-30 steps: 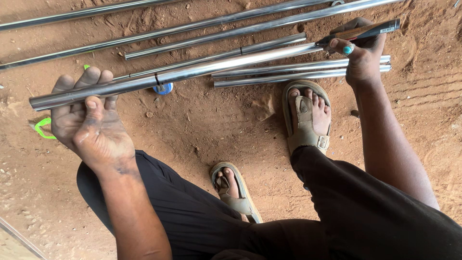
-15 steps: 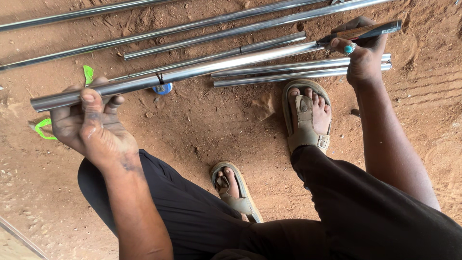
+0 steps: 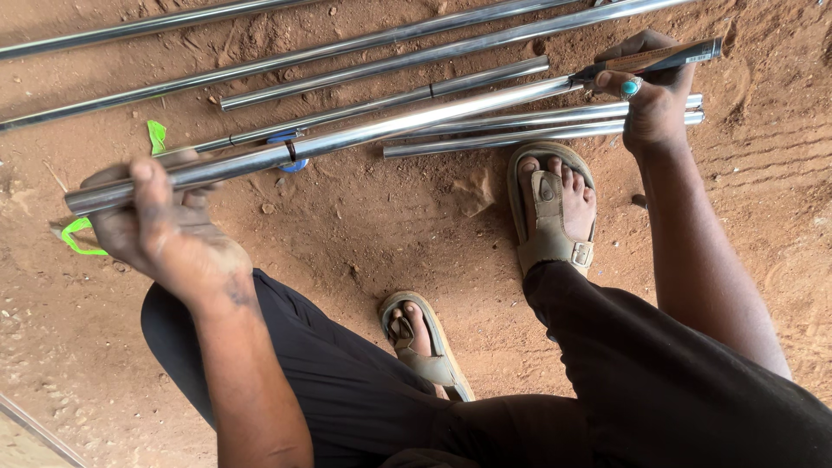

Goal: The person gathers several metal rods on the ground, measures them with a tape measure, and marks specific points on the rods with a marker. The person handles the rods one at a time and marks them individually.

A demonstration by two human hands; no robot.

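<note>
My left hand (image 3: pixel 160 230) grips the near end of a long shiny steel pipe (image 3: pixel 364 134), held above the red dirt ground. The pipe runs up and to the right toward my right hand (image 3: pixel 650 95). That hand is closed on a dark pen-like marker (image 3: pixel 659 59) whose tip rests at the pipe's far end. A dark band (image 3: pixel 291 151) wraps the pipe near its middle. My two feet in tan sandals (image 3: pixel 550 212) stand on the dirt below the pipe.
Several more steel pipes (image 3: pixel 416 56) lie on the dirt beyond the held one, two shorter ones (image 3: pixel 537 130) under my right hand. Green plastic scraps (image 3: pixel 156 134) and a blue scrap (image 3: pixel 295 165) lie near the left hand. A pale floor edge (image 3: pixel 26 429) shows bottom left.
My left hand has shifted its grip on the pipe's end, fingers rolling over the top. The right hand and marker stay at the far end.
</note>
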